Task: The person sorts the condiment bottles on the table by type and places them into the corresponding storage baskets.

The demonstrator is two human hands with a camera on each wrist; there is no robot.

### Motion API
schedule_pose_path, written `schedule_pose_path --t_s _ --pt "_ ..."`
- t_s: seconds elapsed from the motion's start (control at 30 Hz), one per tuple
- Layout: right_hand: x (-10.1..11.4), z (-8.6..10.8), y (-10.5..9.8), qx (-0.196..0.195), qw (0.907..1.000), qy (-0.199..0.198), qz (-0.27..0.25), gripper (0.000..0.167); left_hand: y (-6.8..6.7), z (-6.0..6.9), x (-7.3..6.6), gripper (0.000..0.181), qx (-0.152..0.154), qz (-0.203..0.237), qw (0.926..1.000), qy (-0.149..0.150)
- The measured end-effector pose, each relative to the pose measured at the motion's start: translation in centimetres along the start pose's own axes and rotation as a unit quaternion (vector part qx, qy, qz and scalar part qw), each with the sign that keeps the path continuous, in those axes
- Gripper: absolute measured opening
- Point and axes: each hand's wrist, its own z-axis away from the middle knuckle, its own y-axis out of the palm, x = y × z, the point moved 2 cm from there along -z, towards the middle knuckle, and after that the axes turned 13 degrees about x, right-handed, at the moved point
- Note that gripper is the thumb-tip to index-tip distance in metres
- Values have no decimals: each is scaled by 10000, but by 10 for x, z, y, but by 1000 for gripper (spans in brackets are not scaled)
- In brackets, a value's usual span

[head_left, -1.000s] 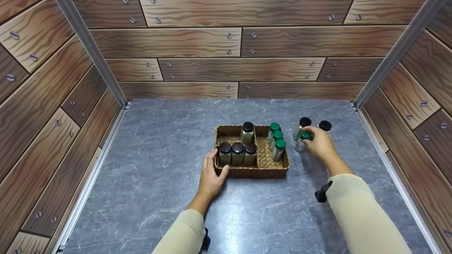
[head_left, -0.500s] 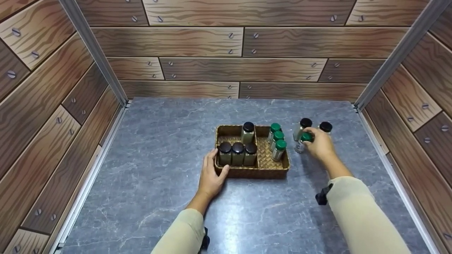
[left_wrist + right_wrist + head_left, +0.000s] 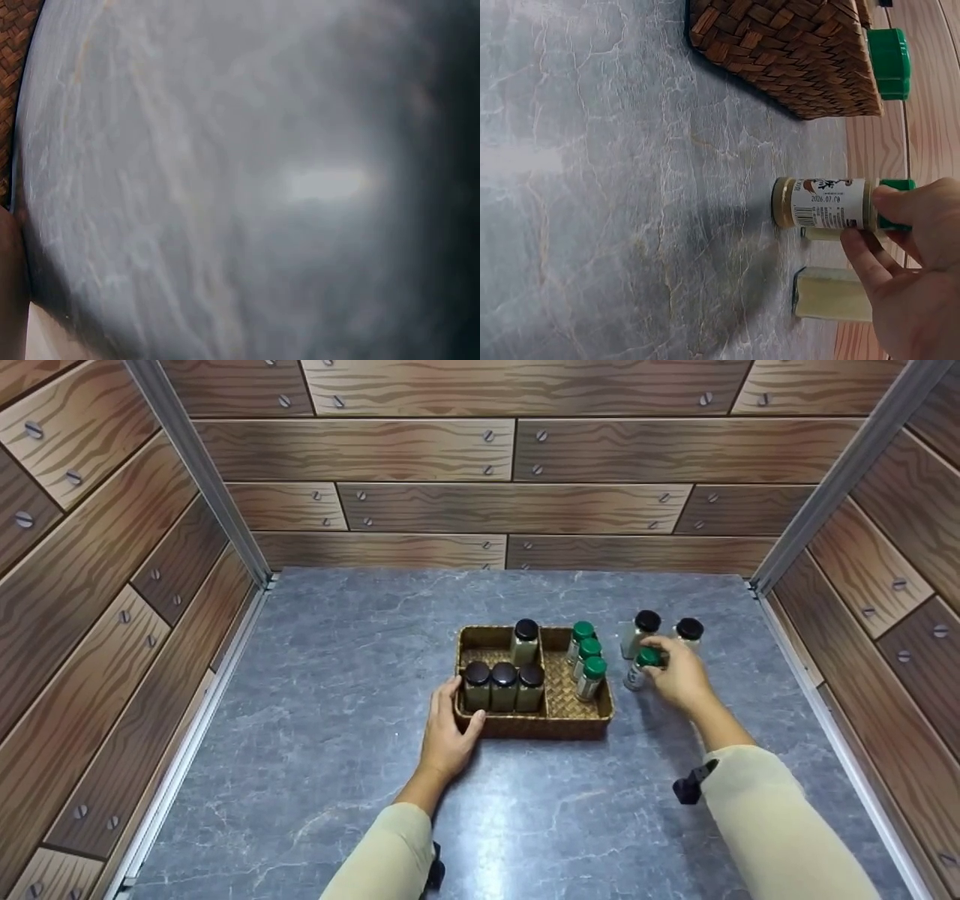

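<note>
A woven basket point(image 3: 540, 727) with a divider stands mid-table. Its left compartment holds several black-capped jars point(image 3: 504, 690); its right one has three green-capped jars point(image 3: 590, 679) along the right side. My left hand point(image 3: 448, 739) grips the basket's front left corner, thumb on the front rim. Right of the basket, my right hand point(image 3: 681, 673) pinches a green-capped jar point(image 3: 634, 675) near its cap; the right wrist view shows that labelled jar point(image 3: 829, 202) upright, thumb and fingers of the hand point(image 3: 922, 262) around its top. I cannot tell whether its base touches the table.
Two black-capped jars, one point(image 3: 643, 630) behind the pinched jar and another point(image 3: 688, 631) behind my right hand, stand on the grey marbled table point(image 3: 337, 660). Wood-patterned walls point(image 3: 420, 506) with metal corner posts enclose the back and sides.
My right hand and the green-capped jar in it have shifted slightly toward the front of the table, away from the black-capped jar behind. My left hand remains on the basket.
</note>
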Motion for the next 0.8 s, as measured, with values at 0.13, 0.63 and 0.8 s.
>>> schedule_pose_path --t_s 0.13,0.63,0.8 --pt "1 3 0 119 9995 -34 -279 47 -1 0 0 71 -1 7 10000 -8" --pt "24 14 -12 256 9980 -349 -468 47 0 2 -1 71 90 59 9999 -134" --pt "36 16 -14 166 9976 -440 -512 46 0 1 -2 72 63 36 10000 -62"
